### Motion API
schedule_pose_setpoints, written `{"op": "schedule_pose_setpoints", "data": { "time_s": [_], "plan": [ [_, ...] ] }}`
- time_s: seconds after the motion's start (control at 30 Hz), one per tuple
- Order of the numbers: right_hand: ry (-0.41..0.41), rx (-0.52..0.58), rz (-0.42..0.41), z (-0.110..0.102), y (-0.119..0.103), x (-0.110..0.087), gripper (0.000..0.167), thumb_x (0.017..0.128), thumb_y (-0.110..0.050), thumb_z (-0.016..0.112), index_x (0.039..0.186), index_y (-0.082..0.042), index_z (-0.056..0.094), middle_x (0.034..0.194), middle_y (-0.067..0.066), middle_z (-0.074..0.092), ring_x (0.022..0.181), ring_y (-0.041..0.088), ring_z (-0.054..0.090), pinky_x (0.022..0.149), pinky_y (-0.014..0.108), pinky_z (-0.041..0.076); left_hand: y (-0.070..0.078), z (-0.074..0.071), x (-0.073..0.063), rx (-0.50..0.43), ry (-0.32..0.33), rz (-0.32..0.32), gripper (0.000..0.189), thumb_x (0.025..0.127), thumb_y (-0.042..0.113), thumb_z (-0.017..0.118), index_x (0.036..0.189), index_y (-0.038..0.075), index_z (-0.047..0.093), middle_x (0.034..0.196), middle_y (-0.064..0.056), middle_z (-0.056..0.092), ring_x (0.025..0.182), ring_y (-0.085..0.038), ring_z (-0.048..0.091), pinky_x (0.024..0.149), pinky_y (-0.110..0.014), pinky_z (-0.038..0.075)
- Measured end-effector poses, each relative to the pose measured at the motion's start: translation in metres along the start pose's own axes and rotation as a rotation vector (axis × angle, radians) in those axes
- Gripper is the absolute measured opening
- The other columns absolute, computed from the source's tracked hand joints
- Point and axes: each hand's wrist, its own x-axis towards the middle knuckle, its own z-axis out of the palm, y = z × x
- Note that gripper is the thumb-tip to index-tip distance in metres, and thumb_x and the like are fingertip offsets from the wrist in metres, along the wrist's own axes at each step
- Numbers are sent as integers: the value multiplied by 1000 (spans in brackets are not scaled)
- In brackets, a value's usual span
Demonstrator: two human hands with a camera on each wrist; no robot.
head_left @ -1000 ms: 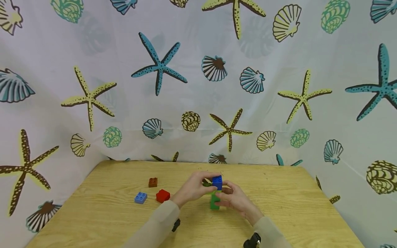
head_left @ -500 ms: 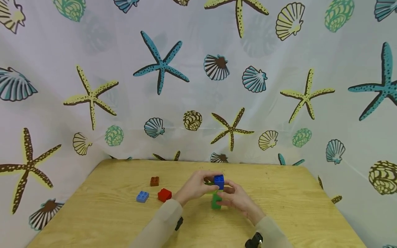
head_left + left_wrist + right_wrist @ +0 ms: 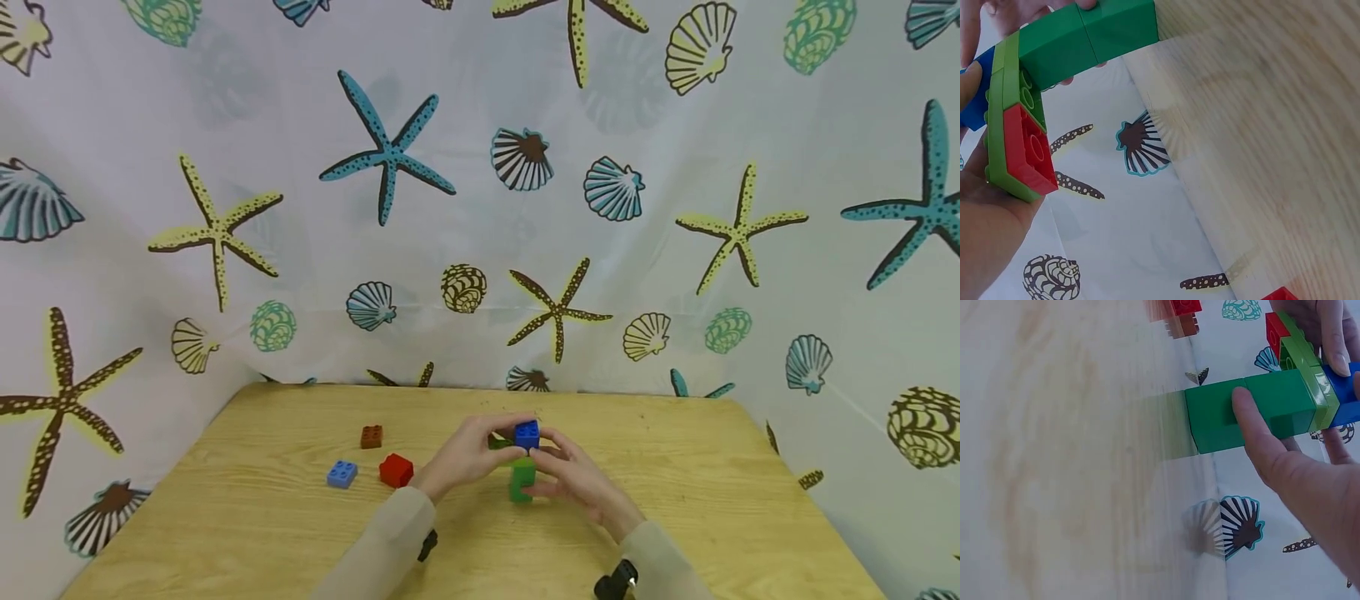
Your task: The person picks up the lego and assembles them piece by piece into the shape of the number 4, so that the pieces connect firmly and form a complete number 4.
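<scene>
Stack (image 3: 522,481), upright, a little right of middle. Behind, sea-patterned cloth (image 3: 480,233); beneath, table (image 3: 675,483), glossy enough to mirror the stack's foot in the right wrist view, so apparently in contact there.

At the upper end, left hand (image 3: 472,450), thumb and fingers clamped on the top. From the opposite side, right hand (image 3: 577,482), likewise curled round the upper part, with one finger laid against the green lower down. Cannot tell exactly where the far-side fingertips lie.

Lowest in the build, green pair (image 3: 1082,37), one brick over the other with a fine seam between. Above, lime bars (image 3: 996,125), reaching out past the column on the left hand's side. Under that overhang, small green brick (image 3: 1031,105), hollow below, and just beside it red brick (image 3: 1024,150). On top, blue brick (image 3: 527,435), studs upward; cannot tell if fully seated.

Plastic by the look: probably light, stiff, smooth enough to slip from a careless pinch. Unlikely to break, more likely to come apart at the joints. Perhaps tippy too, with so narrow a foot and weight out to one side. Best steadied by the flat sides of the green pair, and held at the top by opposite faces of the blue brick. Better not gripped by the overhang.

Well apart, toward the left: loose red brick (image 3: 396,471), light blue brick (image 3: 342,474), brown brick (image 3: 371,437), all separate.
</scene>
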Motion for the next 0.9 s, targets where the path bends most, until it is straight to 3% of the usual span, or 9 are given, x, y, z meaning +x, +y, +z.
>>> {"op": "schedule_pose_setpoints", "data": {
  "time_s": [0.13,0.27,0.4,0.47,0.57,0.7,0.8,0.9],
  "plan": [
    [-18,5,-15,0,-2,-2,57,104,-36,48,151,-17,24,147,19,36,133,33,46,100,57,46,2,2,1,-4,29,-6,49,92,22,70,138,30,54,113,1,70,100,-15,63,80,-31,50],
    [8,-12,-11,4,-7,0,49,103,-46,43,142,-17,32,150,17,32,133,33,46,98,59,46,3,2,0,-41,45,-30,46,91,22,71,134,29,56,112,-1,70,102,-18,64,81,-34,49],
    [104,-138,-13,8,-11,3,46,101,-51,44,131,-16,42,144,13,41,127,28,48,91,48,53,2,1,-2,-68,52,-36,46,91,22,71,135,28,58,119,-3,69,106,-20,65,86,-35,53],
    [168,-213,-29,9,-12,3,47,101,-50,46,131,-13,47,137,11,48,123,25,49,87,42,52,1,0,-2,-74,56,-28,47,91,22,71,136,27,59,122,-3,68,108,-19,66,89,-36,54],
    [250,-261,-64,11,-13,3,48,100,-46,51,131,-10,54,130,8,57,117,20,52,93,46,49,0,1,-2,-69,57,-26,50,90,23,71,138,26,56,122,-3,69,107,-19,67,89,-38,55],
    [293,-250,-128,16,-15,2,48,99,-40,55,133,-5,56,127,9,60,113,16,57,103,52,44,-3,3,-2,-76,68,-39,48,89,22,73,132,24,52,115,-3,72,103,-16,69,91,-41,54],
    [310,-240,-157,17,-15,3,46,100,-35,56,133,-3,56,126,11,61,110,15,58,100,46,48,-4,3,-3,-92,86,-41,45,88,22,75,126,22,52,111,-2,74,100,-15,70,90,-41,54],
    [313,-236,-165,18,-15,4,44,100,-33,56,135,-5,56,128,12,60,109,15,59,96,41,50,-4,2,-5,-101,96,-37,51,87,24,76,132,22,51,109,-1,74,99,-17,69,88,-40,54]
  ]
}}
